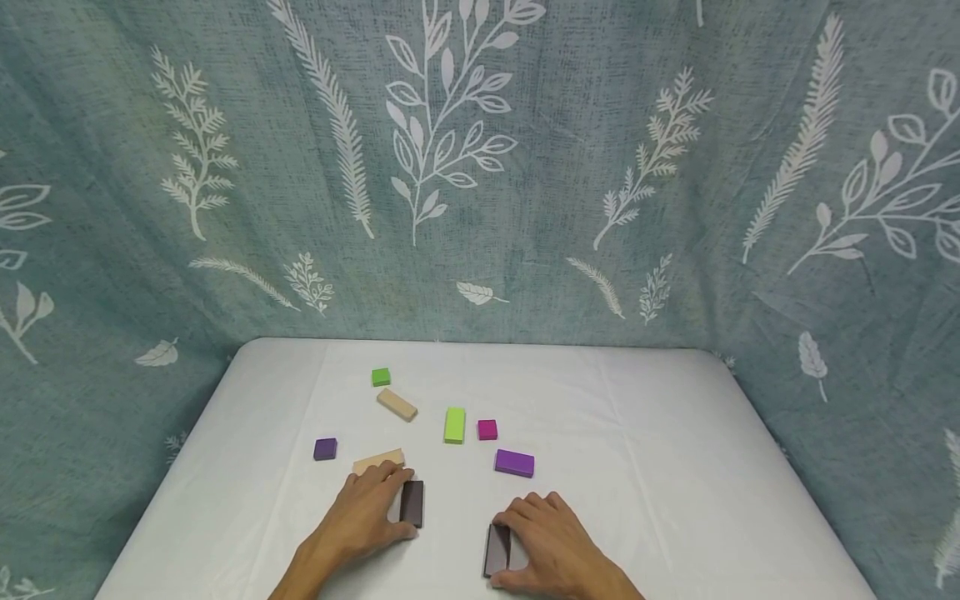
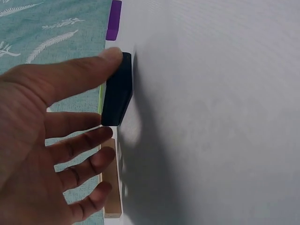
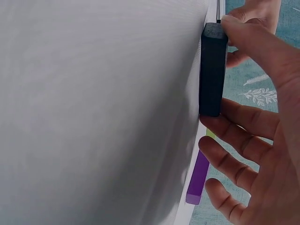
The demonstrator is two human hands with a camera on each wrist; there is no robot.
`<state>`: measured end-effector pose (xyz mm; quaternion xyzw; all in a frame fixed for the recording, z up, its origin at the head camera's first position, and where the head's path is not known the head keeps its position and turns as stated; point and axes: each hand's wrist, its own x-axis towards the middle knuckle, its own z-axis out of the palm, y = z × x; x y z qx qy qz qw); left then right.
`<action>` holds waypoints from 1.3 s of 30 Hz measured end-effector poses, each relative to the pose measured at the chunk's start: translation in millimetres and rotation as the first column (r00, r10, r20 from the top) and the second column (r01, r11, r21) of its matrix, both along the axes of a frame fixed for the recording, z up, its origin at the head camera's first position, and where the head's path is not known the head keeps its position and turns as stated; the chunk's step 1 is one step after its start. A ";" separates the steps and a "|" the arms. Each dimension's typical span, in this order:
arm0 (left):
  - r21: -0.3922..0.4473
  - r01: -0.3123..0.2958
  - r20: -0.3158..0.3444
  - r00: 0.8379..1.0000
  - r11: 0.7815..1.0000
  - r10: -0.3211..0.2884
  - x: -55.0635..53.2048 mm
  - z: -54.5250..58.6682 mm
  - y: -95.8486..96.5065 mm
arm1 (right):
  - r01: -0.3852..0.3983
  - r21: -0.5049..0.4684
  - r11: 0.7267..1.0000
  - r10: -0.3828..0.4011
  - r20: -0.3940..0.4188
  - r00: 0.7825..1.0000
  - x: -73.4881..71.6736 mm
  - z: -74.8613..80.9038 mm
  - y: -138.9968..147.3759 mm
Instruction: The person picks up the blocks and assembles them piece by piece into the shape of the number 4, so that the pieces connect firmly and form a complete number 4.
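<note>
Two dark brown blocks are held near the front of the white table. My left hand (image 1: 367, 512) pinches one dark block (image 1: 412, 504) by its two ends, between thumb and index finger, as the left wrist view also shows. The other dark block (image 1: 497, 552) is gripped the same way by my right hand (image 1: 551, 543), its thumb at the near end. Just beyond the left fingers lies a tan block (image 1: 381, 459), partly covered by them. A purple block (image 1: 514, 463) lies beyond the right hand; the right wrist view shows it beside the outer fingers.
Farther back on the white table (image 1: 637, 433) lie a green block (image 1: 381, 377), a second tan block (image 1: 397, 405), a lime block (image 1: 454, 426) and a magenta block (image 1: 487, 430). A dark purple block (image 1: 325, 449) sits to the left. Behind hangs a leaf-patterned teal cloth (image 1: 540, 208).
</note>
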<state>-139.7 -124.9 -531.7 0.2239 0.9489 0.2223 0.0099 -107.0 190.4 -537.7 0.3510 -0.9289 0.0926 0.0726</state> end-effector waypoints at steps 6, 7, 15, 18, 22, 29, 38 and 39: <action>0.006 0.014 0.016 1.000 1.000 -0.014 -0.5 0.7 0.1 | -0.001 -0.005 1.000 0.001 -0.024 1.000 0.8 0.1 0.5; 0.006 0.014 0.017 1.000 1.000 -0.014 -0.6 0.9 0.0 | -0.002 -0.008 1.000 0.001 -0.028 1.000 1.1 0.2 0.5; 0.010 0.010 0.000 1.000 1.000 -0.010 -0.8 0.8 -0.7 | 0.020 0.006 1.000 -0.021 0.043 0.999 2.1 2.5 1.6; 0.022 0.009 -0.008 1.000 1.000 -0.009 -0.4 1.1 -0.5 | 0.027 0.011 1.000 -0.027 0.068 0.997 2.2 2.7 1.6; 0.014 0.008 -0.010 1.000 1.000 -0.008 -0.9 0.7 0.2 | 0.027 0.010 1.000 -0.028 0.071 0.997 2.6 2.6 1.1; 0.001 0.005 -0.021 1.000 1.000 -0.005 -4.0 -0.3 3.4 | 0.025 0.018 1.000 -0.027 0.091 0.995 2.7 3.1 -1.0; -0.003 0.021 -0.054 0.998 1.000 -0.021 -8.5 -2.1 9.8 | 0.013 0.032 0.999 -0.016 0.111 0.994 1.4 2.8 -4.6; -0.005 0.022 -0.052 0.998 1.000 -0.023 -8.9 -2.0 10.8 | 0.012 0.033 0.999 -0.015 0.112 0.994 1.4 2.9 -5.0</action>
